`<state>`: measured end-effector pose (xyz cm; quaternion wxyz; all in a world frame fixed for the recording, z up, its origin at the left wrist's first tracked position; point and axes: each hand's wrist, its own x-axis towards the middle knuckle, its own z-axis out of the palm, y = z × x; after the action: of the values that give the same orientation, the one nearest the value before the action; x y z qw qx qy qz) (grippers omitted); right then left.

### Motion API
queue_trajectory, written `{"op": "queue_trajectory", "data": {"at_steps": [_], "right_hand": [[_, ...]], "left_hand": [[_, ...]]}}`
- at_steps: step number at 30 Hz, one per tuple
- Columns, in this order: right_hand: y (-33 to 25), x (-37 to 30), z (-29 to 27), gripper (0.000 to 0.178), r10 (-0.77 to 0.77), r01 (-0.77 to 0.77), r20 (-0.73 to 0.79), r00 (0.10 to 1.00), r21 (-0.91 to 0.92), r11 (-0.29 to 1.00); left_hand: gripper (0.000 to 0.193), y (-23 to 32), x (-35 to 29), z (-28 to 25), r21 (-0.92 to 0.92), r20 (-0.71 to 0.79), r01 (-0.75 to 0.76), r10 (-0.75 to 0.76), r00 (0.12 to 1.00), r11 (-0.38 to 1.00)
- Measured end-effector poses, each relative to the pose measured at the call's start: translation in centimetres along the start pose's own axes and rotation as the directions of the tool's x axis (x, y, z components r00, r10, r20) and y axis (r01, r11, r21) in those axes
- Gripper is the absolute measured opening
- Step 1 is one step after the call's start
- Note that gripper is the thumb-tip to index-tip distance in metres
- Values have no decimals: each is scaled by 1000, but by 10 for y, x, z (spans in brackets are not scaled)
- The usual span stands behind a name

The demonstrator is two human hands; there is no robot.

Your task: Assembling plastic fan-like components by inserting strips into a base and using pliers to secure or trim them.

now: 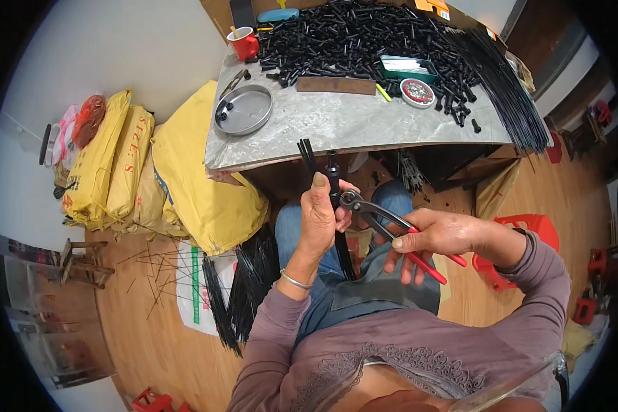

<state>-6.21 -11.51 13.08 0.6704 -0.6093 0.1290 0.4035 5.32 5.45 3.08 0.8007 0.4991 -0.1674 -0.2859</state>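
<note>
My left hand (318,218), in front of the table edge, is closed round several thin black rods (306,151) and a black tubular piece (333,168) that stands upright beside them. Below the fist, black lengths hang down between my knees. In my right hand (441,232) is a pair of pincers (386,215) with red-covered handles, fingers wrapped about the grips. The pincers' jaws are at the side of the black piece, by my left fingers. Whether they bite on it I cannot tell.
On the grey table (309,137) are a heap of small black parts (350,34), a round metal tray (268,113), a red mug (244,44), a brown bar (336,84), a green box (408,77) and long black rods (501,89). Yellow sacks (206,185) stand left; a red stool (542,230) is right.
</note>
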Motion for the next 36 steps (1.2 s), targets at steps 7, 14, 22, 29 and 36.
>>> {"op": "queue_trajectory", "data": {"at_steps": [7,14,22,29,36], "right_hand": [[13,8,12,25,29,-28,-64,998,16,999],[-3,18,4,22,23,-105,-192,981,-428,898],[-7,2,-9,31,91,-108,-97,991,-183,977],[-9,2,-8,23,131,-146,-119,984,-123,982],[-16,13,-6,28,49,-108,-197,979,-301,948]], "left_hand": [[70,-1,-6,6,-8,-4,-3,3,1000,1000],[71,2,-2,5,57,-79,-18,22,997,998],[62,-6,2,1,-88,-25,8,-11,1000,996],[68,-8,3,5,-20,-14,7,-7,1000,1000],[67,-2,7,4,6,-32,-10,10,999,1000]]}}
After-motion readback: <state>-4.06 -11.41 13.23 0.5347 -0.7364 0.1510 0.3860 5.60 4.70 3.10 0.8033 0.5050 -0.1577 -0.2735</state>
